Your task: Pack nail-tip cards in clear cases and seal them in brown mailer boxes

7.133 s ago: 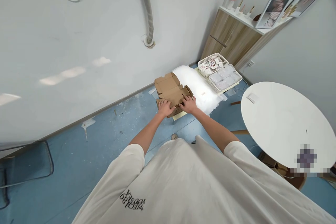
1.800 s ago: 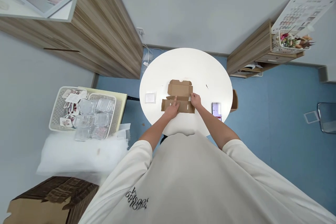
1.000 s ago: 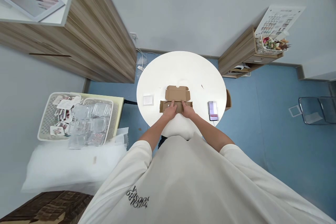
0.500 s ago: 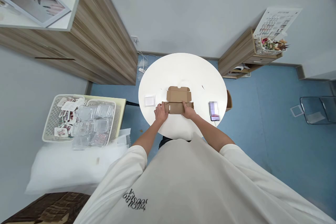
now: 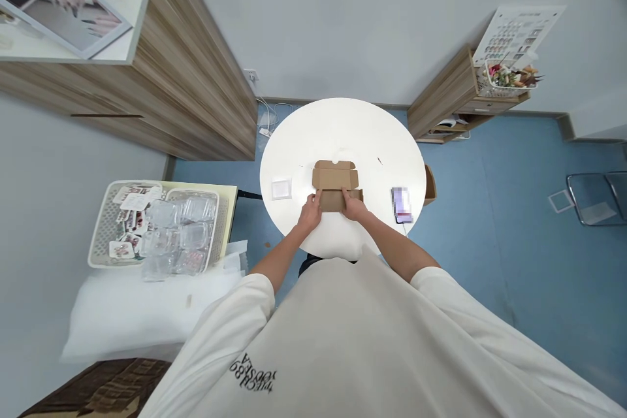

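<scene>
Box: brown cardboard, lid folded open, set between both hands on the round white table.
Left hand: near left corner apparently pinched by thumb and fingers.
Right hand: thumb laid over near wall; whether it is pinched cannot be told.
Near wall: could be creased or skewed if the ends are pressed unevenly.
Smooth tabletop: box could be slid askew by a one-sided push.

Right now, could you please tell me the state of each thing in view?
Cardboard box, lid open, held by left hand and right hand.
Phone, face up, screen lit.
Left basket, holding cards.
Right basket, holding clear plastic boxes.
Flower basket, filled.
Drawer, closed.
Large cabinet, closed.
</scene>
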The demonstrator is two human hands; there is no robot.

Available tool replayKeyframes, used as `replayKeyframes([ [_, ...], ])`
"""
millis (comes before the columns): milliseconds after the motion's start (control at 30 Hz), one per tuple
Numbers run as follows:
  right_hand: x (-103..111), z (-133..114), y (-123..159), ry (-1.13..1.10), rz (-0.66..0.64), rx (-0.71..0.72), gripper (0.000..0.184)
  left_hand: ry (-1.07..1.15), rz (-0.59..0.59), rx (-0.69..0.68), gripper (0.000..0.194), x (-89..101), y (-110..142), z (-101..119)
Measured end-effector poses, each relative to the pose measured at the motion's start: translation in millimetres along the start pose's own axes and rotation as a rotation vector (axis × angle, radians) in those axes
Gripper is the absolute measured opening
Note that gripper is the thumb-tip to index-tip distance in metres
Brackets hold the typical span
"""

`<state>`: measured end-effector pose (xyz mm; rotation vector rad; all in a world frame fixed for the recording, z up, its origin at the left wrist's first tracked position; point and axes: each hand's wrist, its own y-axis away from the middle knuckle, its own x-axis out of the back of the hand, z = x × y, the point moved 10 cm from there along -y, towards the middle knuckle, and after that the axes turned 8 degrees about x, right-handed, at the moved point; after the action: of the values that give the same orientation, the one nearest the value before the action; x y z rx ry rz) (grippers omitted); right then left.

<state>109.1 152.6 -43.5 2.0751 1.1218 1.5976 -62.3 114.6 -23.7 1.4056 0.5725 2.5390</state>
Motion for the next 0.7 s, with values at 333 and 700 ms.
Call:
replayKeyframes([
  [333, -2, -3, -2, 0.001, 0.008, 0.028, 0.109, -0.145, -0.092, -0.04, 0.047, -19.9, 5, 6],
  [700, -1, -2, -5, -0.024, 0.018, 0.036, 0.108, -0.463, -0.103, -0.084, 0.035, -19.4, -3, 18],
])
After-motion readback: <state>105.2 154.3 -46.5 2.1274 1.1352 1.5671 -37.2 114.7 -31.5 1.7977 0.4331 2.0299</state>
